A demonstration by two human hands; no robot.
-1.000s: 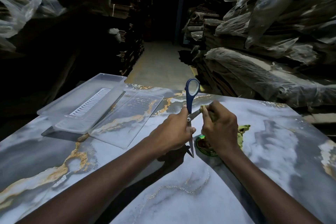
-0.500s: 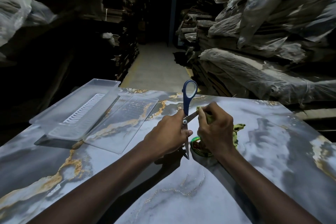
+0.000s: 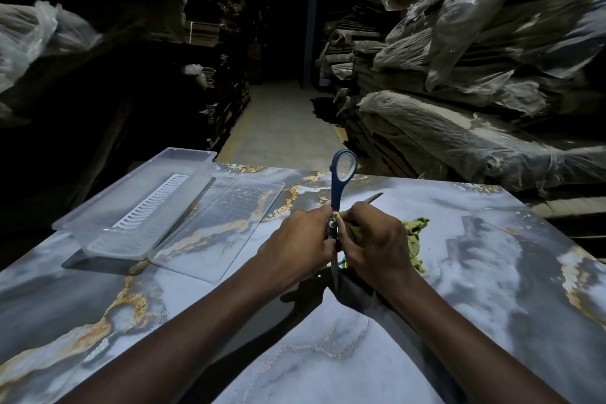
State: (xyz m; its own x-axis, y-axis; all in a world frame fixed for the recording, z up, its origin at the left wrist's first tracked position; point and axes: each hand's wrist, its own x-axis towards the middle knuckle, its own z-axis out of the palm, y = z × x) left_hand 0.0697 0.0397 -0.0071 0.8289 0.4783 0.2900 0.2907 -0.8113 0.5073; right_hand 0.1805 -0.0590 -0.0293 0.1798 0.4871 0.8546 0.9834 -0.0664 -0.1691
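The blade tip of your blue-handled steel scissors (image 3: 337,190) now pokes out beyond your right hand (image 3: 373,239), which has slid to the pivot. Its fingers are clamped on the crumpled yellow-green cloth (image 3: 414,229). Your left hand (image 3: 298,239) grips the scissors just beside it, over the marble-patterned table (image 3: 492,256).

One head-worn wide-angle camera looks forward and down from close above the marbled counter (image 3: 492,272), facing along a dim aisle (image 3: 282,121) between stacked shelves; both forearms enter from below.
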